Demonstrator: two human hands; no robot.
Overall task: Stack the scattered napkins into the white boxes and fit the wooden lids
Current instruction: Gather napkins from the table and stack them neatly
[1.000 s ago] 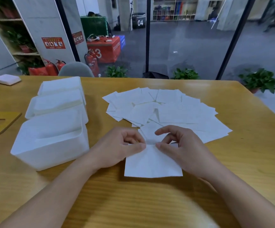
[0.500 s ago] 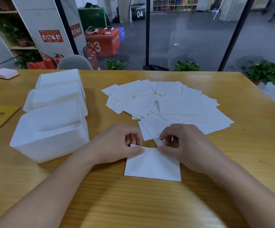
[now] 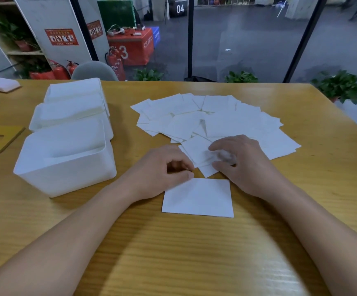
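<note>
White napkin (image 3: 198,198) lies flat on the wooden table (image 3: 173,253), nearest the person. Head view: left hand (image 3: 162,171) rests its curled fingers and thumb on the napkin's far left corner, as half a second ago. Right hand (image 3: 239,161) has left that napkin and moved up onto the scattered napkins (image 3: 211,120); its fingertips are motion-blurred, so I cannot tell if it grips one. Three white boxes (image 3: 66,159) stand in a row at left. One wooden lid (image 3: 0,139) is cut off by the frame's left edge.
</note>
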